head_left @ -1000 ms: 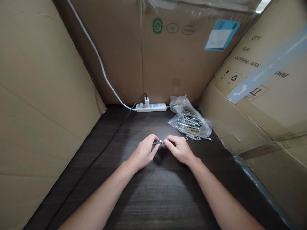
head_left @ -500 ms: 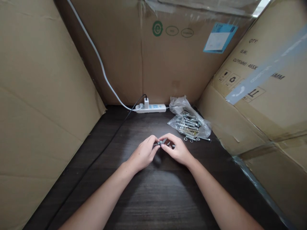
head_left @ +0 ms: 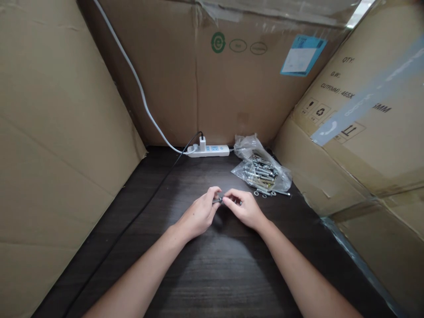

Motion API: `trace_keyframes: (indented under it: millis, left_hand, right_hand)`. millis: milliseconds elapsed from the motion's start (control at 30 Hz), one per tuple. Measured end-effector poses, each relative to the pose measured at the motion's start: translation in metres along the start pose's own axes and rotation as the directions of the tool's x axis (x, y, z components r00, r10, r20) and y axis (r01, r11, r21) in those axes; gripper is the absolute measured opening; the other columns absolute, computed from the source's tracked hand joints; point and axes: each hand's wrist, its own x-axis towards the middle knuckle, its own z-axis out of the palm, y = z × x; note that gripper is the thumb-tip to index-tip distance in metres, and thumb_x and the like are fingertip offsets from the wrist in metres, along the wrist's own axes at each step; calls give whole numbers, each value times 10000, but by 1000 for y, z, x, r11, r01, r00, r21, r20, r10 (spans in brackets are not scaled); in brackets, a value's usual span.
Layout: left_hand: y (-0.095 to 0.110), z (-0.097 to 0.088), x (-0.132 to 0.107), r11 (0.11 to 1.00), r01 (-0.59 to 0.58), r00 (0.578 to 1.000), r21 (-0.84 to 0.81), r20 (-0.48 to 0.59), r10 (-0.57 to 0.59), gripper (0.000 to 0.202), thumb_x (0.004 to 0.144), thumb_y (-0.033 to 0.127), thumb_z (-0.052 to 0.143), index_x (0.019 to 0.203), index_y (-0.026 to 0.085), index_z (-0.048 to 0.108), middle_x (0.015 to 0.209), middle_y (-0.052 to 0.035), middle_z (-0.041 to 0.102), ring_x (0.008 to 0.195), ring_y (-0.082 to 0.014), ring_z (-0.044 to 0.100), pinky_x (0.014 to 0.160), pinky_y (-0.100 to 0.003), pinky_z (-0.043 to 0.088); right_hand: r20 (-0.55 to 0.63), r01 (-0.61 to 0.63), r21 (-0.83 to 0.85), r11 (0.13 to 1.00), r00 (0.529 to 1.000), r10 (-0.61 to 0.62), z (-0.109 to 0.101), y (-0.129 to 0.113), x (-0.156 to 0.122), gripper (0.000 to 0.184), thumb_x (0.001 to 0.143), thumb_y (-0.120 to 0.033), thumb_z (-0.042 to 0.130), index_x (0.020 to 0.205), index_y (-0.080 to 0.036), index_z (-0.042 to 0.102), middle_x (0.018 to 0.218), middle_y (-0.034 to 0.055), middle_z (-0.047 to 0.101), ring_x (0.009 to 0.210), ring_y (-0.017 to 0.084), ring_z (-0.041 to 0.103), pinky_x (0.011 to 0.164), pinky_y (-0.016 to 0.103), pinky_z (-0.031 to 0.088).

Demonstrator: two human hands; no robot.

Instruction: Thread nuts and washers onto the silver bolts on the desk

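A small metal bolt [head_left: 217, 200] lies across the gap between my two hands, above the dark table. My left hand [head_left: 200, 214] is closed around its shank, with the index finger raised off it. The thumb and fingertips of my right hand [head_left: 245, 208] pinch the bolt's right end, where a nut or washer seems to sit. Another bit of metal [head_left: 240, 203] peeks out under the right fingers; its kind is too small to tell. Beyond my right hand, a clear plastic bag [head_left: 245, 145] holds many bolts [head_left: 263, 170].
Loose washers [head_left: 256, 193] and a long bolt [head_left: 283, 193] lie before the bag. A white power strip [head_left: 208, 151] with a plugged-in charger stands at the back. Its black cable [head_left: 145, 201] runs down the left of the table [head_left: 212, 274]. Cardboard walls [head_left: 159, 88] enclose three sides.
My left index finger has lifted off the bolt, opening a gap to the right fingertips. My right fingers have shifted slightly on the bolt's end. The bag and power strip stay put.
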Motion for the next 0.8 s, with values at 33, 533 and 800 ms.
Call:
trace_keyframes:
  millis: [33, 533, 800]
  left_hand:
    - [-1, 1, 0, 1000, 4, 1000, 6, 1, -4, 302, 906, 219, 413, 1203, 220, 365, 1038, -67, 580, 972, -195, 578, 823, -324, 461]
    - [1, 0, 0, 1000, 2, 999, 16, 46, -3, 365, 909, 208, 389, 1269, 229, 331, 1046, -70, 561, 982, -194, 567, 846, -335, 457]
    - [3, -2, -2, 1000, -18, 998, 13, 64, 17, 408, 910, 204, 375, 1308, 220, 288, 1067, -80, 553, 965, -198, 565, 857, -355, 456]
  right_hand:
    - [-8, -35, -30, 999, 999, 35, 0, 1, 0, 426, 895, -385, 446, 551, -181, 594, 492, -8, 531, 465, 116, 484, 509, 240, 349]
    - [-64, -89, -159, 983, 995, 80, 0, 7, -1, 592, 938, -429, 341, 418, -170, 455, 395, -16, 424, 411, 101, 436, 503, 236, 328]
    - [58, 74, -120, 990, 996, -68, 2, 3, 0, 109, 874, -269, 485, 851, -187, 554, 702, -13, 558, 608, 122, 492, 580, 221, 364]
